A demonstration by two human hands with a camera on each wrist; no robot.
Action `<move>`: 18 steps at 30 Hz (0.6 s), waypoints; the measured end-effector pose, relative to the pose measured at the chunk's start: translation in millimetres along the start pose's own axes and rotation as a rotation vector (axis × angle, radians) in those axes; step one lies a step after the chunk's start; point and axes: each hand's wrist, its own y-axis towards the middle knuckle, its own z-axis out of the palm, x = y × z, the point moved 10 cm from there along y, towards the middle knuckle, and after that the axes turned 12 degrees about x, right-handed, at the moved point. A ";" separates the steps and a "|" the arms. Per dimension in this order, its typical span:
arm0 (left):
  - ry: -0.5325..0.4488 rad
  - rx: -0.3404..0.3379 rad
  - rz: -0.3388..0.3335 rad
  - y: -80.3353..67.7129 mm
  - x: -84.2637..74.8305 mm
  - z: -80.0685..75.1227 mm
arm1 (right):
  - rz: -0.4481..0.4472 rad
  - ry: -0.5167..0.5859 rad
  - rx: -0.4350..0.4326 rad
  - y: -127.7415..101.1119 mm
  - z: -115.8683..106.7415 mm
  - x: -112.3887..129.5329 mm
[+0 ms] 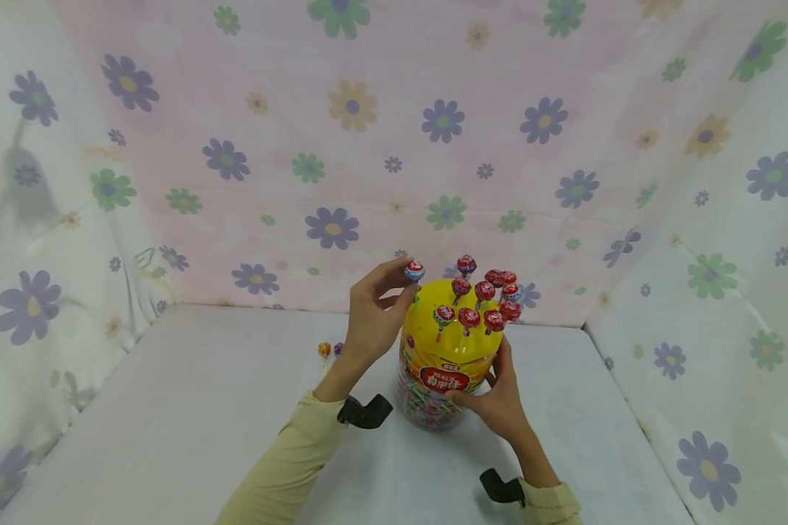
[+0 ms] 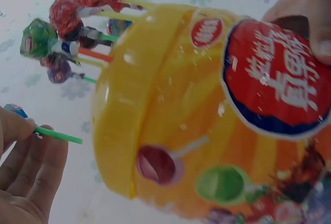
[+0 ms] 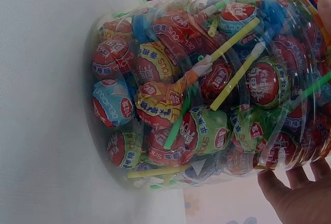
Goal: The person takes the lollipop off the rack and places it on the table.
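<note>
Gripping the lower front of the lollipop jar (image 1: pixel 441 379), the right hand (image 1: pixel 495 397) has its thumb laid across the red label and its fingers curled around the jar's far side, clamped on the clear wall. The right wrist view shows those fingertips (image 3: pixel 297 195) under the jar's transparent body, which is packed with wrapped lollipops and coloured sticks. Just above that hand sits the yellow domed lid (image 1: pixel 449 328), with about 10 red-wrapped lollipops (image 1: pixel 482 302) standing upright in it by their sticks. To the other side of the lid, the left hand (image 1: pixel 374 313) pinches 1 lollipop (image 1: pixel 414 272) with a blue and red wrapper between thumb and fingertips, its green stick (image 2: pixel 58 135) pointing toward the lid's edge; the fingers are closed together on it. Beyond the left hand's wrist, 2 loose lollipops (image 1: pixel 329 350) lie on the white table (image 1: pixel 190 408), well apart from the jar. Behind everything hangs a flower-printed cloth backdrop (image 1: pixel 368 146).
</note>
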 end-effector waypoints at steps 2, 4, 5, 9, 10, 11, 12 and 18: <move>-0.005 -0.002 -0.024 -5.7 4.7 -4.5 | -0.006 0.000 -0.001 -0.3 -0.2 0.4; -0.011 -0.009 -0.044 -11.5 9.8 -10.1 | -0.007 0.000 -0.001 -0.2 -0.6 0.6; -0.012 -0.015 -0.055 -14.6 11.9 -13.1 | -0.006 0.001 -0.002 -0.1 -0.9 1.0; -0.021 -0.038 -0.092 -27.1 23.8 -24.3 | 0.004 -0.001 -0.004 0.1 -1.8 0.9; -0.021 -0.042 -0.101 -30.2 26.6 -26.7 | 0.004 -0.003 -0.005 0.1 -1.9 0.8; -0.020 -0.046 -0.107 -33.2 29.6 -29.0 | 0.005 -0.001 -0.006 0.2 -2.0 0.7; -0.017 -0.049 -0.113 -36.0 32.5 -31.3 | 0.006 0.000 -0.007 0.3 -2.0 0.6; 0.019 -0.046 -0.172 -52.1 48.8 -42.9 | 0.017 0.000 -0.003 0.0 -1.0 -0.3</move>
